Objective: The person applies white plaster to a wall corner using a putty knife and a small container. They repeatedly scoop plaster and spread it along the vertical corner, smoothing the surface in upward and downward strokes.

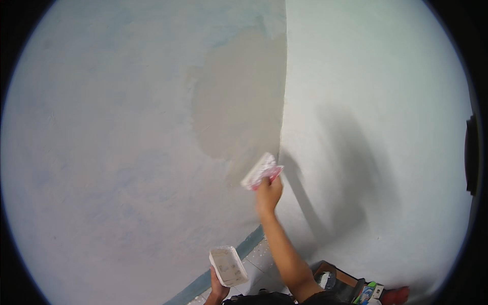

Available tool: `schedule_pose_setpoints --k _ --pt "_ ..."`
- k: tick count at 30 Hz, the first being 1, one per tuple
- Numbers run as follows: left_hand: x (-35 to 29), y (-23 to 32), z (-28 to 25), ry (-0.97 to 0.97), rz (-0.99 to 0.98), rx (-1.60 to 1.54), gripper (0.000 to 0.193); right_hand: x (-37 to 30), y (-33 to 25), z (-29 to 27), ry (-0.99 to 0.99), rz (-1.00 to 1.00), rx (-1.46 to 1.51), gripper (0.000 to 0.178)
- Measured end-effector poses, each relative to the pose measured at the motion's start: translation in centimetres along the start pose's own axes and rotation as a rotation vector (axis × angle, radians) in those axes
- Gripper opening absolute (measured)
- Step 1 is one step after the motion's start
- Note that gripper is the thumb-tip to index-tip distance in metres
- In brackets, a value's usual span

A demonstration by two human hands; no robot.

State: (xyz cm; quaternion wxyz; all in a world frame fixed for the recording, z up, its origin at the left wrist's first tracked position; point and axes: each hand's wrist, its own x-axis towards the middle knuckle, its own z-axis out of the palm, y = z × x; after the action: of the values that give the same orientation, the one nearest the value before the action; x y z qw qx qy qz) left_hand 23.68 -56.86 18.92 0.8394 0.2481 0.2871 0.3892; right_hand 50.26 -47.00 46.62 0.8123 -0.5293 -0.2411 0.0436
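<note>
My right hand (269,195) grips a putty knife (260,172) with a wide blade and a red handle; white filler coats the blade. The blade is at the wall, by the lower end of a damp-looking grey-beige patch of filler (241,96) beside the corner. Motion smears the tool a little, so I cannot tell if its edge touches the wall. Lower down, my left hand (218,284) is closed round the side of a white rectangular plastic tub (229,267), tilted so its inside shows, with greyish filler smeared over it.
A second, paler wall (376,66) meets the first at the corner, carrying my arm's shadow. A blue-green skirting strip (249,243) runs along the base, above speckled floor tiles (262,256). At the lower right stands a box (340,277) of items, beside a red object (395,296).
</note>
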Motion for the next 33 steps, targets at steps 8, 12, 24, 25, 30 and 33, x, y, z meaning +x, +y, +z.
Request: schedule_pose_setpoints --k 8,12,24,25,30,33 --pt "-0.4 -0.3 0.3 -0.063 -0.007 0.034 0.073 11.1 5.2 3.3 -0.07 0.235 0.078 0.02" --pt "-1.4 1.0 0.4 -0.052 0.013 -0.009 0.075 0.2 -8.2 9.5 -0.224 -0.231 -0.221 0.063" --pt "-1.6 0.9 3.0 -0.025 0.042 -0.005 0.07 -9.2 -6.4 3.3 -0.268 -0.309 0.233 0.019" --pt "-1.6 0.6 1.8 -0.007 0.026 -0.014 0.07 -5.9 -6.6 2.3 -0.171 -0.048 0.367 0.02" --pt "-1.8 0.9 2.9 -0.012 0.016 -0.005 0.07 11.3 -5.4 -0.2 -0.085 -0.186 0.049 0.035" --pt "-1.4 1.0 2.8 -0.036 0.009 0.001 0.069 15.0 -7.4 2.2 -0.073 -0.251 -0.139 0.036"
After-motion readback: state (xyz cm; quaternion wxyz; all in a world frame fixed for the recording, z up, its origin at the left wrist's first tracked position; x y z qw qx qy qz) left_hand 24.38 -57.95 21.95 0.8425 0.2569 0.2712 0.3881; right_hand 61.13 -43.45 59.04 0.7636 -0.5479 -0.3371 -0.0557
